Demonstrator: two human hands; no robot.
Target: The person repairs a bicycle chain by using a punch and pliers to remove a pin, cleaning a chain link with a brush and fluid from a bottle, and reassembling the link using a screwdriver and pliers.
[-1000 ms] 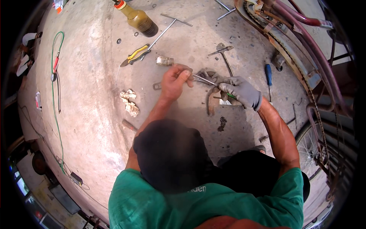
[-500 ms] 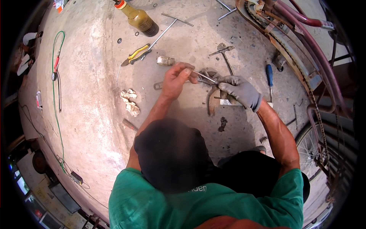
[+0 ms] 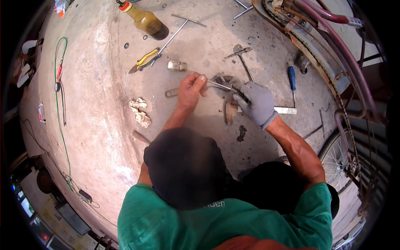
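Observation:
My bare left hand (image 3: 190, 92) is closed on one end of a thin metal rod (image 3: 216, 84). My gray-gloved right hand (image 3: 254, 103) is closed at the rod's other end, around something dark that I cannot make out. Beneath them on the floor lie dark metal parts (image 3: 222, 78), a flat wrench-like tool (image 3: 171, 93), a rusty curved piece (image 3: 229, 114) and a pale metal bar (image 3: 287, 110). Beyond are a grimy jar (image 3: 177, 66), a T-handle tool (image 3: 246, 66) and yellow-handled pliers (image 3: 146, 59). A blue screwdriver (image 3: 291, 81) lies to the right.
A bottle of dark oil (image 3: 148, 23) and a long T-wrench (image 3: 175, 35) are at the back. A bicycle frame (image 3: 350, 58) and wheel (image 3: 333, 166) border the right. Crumpled paper (image 3: 139, 112) and a green hose (image 3: 62, 129) lie left. A black cap (image 3: 183, 166) fills the lower middle.
My right hand has moved left and turned over more of the rod's end; the green piece seen beside it earlier is hidden. My left hand keeps hold of the rod.

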